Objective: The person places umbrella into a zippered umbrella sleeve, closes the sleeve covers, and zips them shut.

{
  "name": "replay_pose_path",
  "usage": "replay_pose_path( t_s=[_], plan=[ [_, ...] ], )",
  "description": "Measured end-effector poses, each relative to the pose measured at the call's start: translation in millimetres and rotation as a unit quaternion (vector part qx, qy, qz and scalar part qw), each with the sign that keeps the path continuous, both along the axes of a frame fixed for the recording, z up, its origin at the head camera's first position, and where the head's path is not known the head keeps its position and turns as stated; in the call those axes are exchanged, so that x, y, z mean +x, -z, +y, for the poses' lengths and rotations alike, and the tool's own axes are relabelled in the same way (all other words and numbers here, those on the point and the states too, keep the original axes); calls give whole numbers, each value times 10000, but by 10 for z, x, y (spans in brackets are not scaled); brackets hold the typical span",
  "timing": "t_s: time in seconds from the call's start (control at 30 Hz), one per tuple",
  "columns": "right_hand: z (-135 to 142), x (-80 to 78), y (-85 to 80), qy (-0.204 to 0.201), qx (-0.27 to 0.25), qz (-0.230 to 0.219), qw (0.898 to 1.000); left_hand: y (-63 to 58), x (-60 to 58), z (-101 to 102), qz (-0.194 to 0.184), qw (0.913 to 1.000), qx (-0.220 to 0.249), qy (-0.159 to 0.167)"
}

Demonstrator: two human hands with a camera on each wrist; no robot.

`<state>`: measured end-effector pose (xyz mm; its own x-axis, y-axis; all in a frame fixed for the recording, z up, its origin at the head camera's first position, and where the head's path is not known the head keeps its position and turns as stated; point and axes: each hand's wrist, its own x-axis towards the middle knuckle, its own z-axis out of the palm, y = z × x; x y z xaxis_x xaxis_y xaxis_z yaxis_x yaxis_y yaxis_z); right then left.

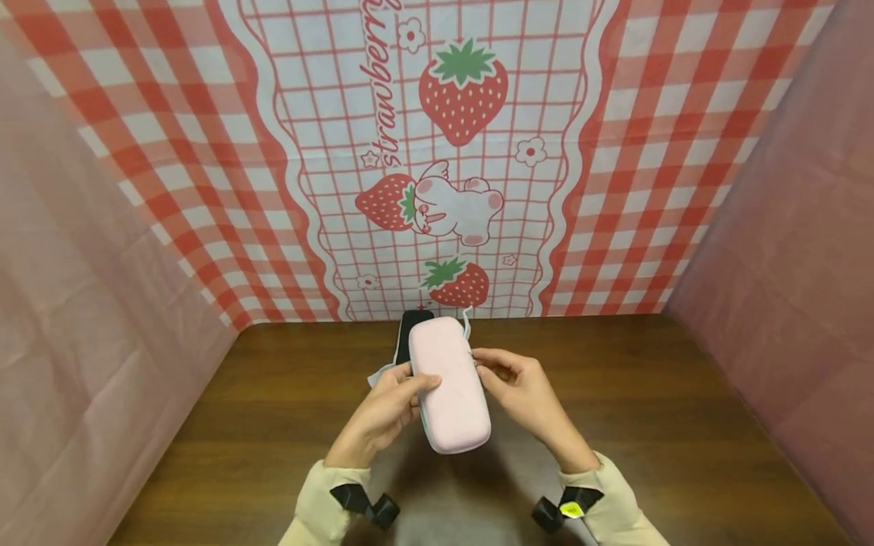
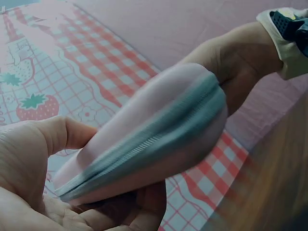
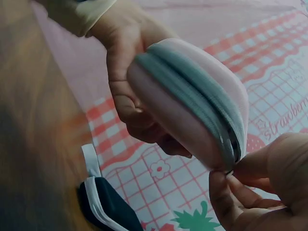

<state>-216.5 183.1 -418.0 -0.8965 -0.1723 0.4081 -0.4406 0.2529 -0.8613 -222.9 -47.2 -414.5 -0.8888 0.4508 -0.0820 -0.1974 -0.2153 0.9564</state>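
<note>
A pale pink hard zip case (image 1: 452,402) is held above the table, tilted slightly. My left hand (image 1: 385,409) grips its left side, thumb on the top face and fingers beneath. In the right wrist view, a grey-green zipper band (image 3: 187,91) runs round the case, parted a little near my right hand (image 3: 269,187). There my right thumb and fingers pinch the small zipper pull (image 3: 229,172). Zipper teeth (image 2: 142,150) on the opposite side appear closed in the left wrist view. A light strap (image 1: 467,322) sticks out at the case's far right.
Behind the pink case lies a black case (image 3: 113,199) with a white zipper band and a pale loop (image 3: 90,160). The brown wooden table (image 1: 287,425) meets a strawberry-printed checked cloth (image 1: 328,152) at the back. Pink cloth walls (image 1: 799,227) stand at both sides.
</note>
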Motion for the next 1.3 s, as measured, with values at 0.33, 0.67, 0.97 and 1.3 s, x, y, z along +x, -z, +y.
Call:
replay_pose_path(
  t_s=[0.33,0.67,0.97,1.3],
  plan=[
    [-43,8,-9,495,911,1175,9876,9,-29,-16,-48,10000,48,40],
    [-12,-5,40,658,1265,2114,9670,36,-25,1,-10,9998,-189,53],
    [-69,16,20,783,1318,2042,9668,59,-26,-50,-54,9999,-91,85],
    [-35,29,-29,817,1454,2043,9646,32,-47,-67,21,9998,-115,186]
  ],
)
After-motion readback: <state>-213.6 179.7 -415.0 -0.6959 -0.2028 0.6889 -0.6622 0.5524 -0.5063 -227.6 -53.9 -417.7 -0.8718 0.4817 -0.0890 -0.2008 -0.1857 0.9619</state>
